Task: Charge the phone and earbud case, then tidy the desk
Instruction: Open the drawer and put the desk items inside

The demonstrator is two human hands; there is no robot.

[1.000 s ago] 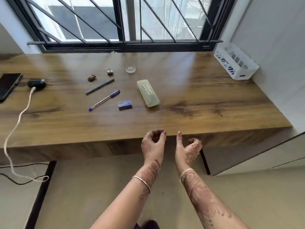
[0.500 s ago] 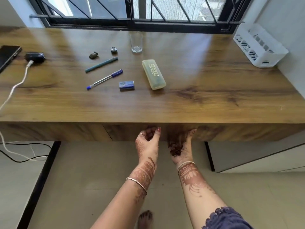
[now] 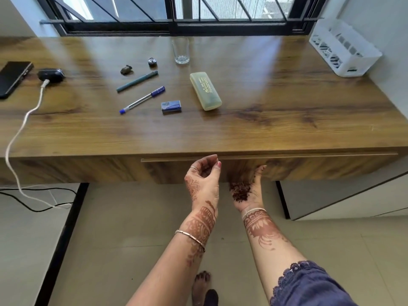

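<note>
both hands [image 3: 204,180] [image 3: 247,188] at the drawer front [image 3: 309,168] under the surface [image 3: 265,129]; earbud case [image 3: 51,74] plugged into a white cable [image 3: 22,129].

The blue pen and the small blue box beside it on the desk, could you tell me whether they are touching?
Apart. The head view shows bare wood between the blue pen and the small blue box.

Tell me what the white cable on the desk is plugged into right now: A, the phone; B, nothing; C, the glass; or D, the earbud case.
D: the white cable ends in the dark earbud case, while the phone beside it has no cable attached.
</note>
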